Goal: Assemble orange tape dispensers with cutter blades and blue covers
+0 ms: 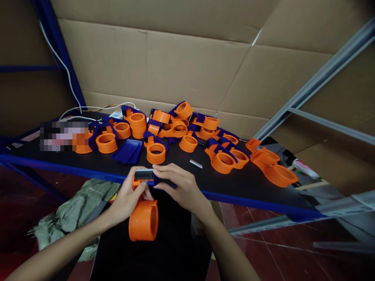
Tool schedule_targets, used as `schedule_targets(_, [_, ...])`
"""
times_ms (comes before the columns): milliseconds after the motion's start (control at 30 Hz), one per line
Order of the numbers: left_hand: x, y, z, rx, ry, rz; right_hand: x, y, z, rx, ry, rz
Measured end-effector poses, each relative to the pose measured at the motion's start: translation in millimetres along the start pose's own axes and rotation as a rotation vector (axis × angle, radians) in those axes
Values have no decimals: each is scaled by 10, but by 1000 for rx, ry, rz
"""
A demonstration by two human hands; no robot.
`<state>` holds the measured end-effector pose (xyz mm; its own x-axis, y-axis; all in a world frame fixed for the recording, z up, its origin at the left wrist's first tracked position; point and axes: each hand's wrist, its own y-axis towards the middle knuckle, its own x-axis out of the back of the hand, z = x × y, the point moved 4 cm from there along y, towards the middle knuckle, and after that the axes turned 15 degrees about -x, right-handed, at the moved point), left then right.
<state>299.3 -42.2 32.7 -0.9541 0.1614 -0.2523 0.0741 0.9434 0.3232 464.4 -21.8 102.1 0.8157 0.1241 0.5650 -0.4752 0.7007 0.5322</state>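
My left hand (127, 200) is closed around the neck of an orange and blue tape dispenser (143, 222), just in front of the table edge. The dispenser's round hub hangs downward, below my fingers. Across its head, at the top, runs a serrated metal blade (143, 170) above a dark strip. My right hand (182, 188) grips the head's blue right side, with fingertips at the blade's end and the thumb lower down. On the table beyond my hands lie a small metal strip (195, 164) and flat blue plastic pieces (127, 152).
Several more orange and blue tape dispensers (224, 162) spread across the black table (175, 171). Cardboard (181, 62) walls the back, with a white cable (66, 68) at left. A metal frame (319, 78) stands right. Greenish sacking (73, 210) lies below left.
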Motion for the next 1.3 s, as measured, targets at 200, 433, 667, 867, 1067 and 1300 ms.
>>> schedule_targets(200, [-19,8,-70,105,-505,126,56,54,-44,-52,174,-30])
schedule_targets(433, [-75,-36,-64,114,-716,270,164,65,-44,-160,298,39])
schedule_targets(667, [86,48,142,-3,-633,121,241,57,122,-130,131,92])
schedule_targets(867, [149,34,98,-26,-497,4,278,-71,362,-250,-53,233])
schedule_targets(1067, [95,52,4,-34,-350,-28,-24,-146,491,-226,-320,340])
schedule_targets(1300, [60,64,0,-58,-388,-50,-13,-141,439,-344,-105,291])
